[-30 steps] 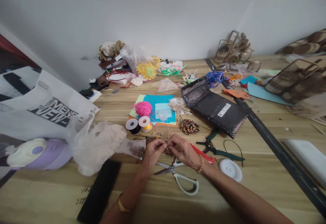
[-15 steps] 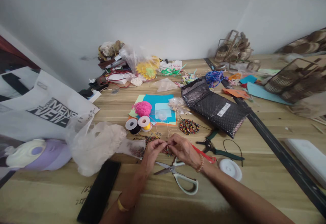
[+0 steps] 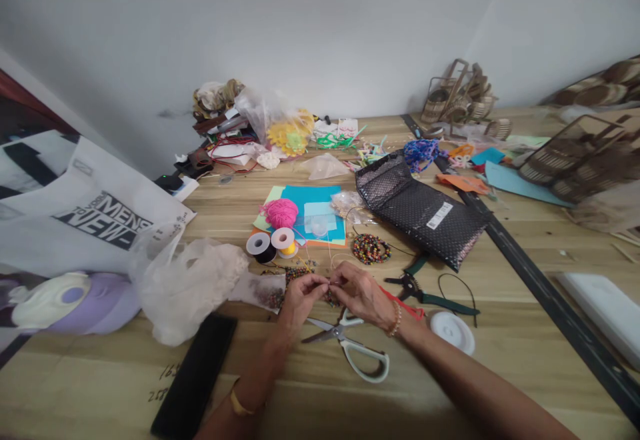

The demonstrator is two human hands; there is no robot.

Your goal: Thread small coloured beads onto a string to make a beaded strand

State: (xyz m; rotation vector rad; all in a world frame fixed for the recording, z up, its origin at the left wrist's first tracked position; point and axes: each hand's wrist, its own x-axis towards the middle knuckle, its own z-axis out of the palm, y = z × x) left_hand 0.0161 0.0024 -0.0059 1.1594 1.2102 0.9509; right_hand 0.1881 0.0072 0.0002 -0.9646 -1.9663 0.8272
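Above the table's middle my left hand [image 3: 305,297] and my right hand [image 3: 357,293] meet fingertip to fingertip, both closed in a pinch. A thin pale cord [image 3: 329,247] runs down to the fingers; what sits right between the fingertips is too small to make out. Small coloured beads [image 3: 330,299] show just below them, partly covered. Loose beads [image 3: 299,271] and a clear bag of beads [image 3: 260,291] lie by my left hand. Beyond my right hand is a coiled string of multicoloured beads [image 3: 371,249]. Open scissors [image 3: 345,340] with pale handles rest under my wrists.
Black [image 3: 260,247] and yellow thread spools [image 3: 285,241] stand near pink yarn [image 3: 281,213]. To the right lie green-handled pliers [image 3: 413,287], a white spool [image 3: 453,332] and a black bubble mailer [image 3: 425,213]. Plastic bags [image 3: 190,287] fill the left; small baskets [image 3: 455,100] stand behind.
Both hands stay pinched together in nearly the same place, with only slight finger and wrist movement. Nothing else has visibly moved.
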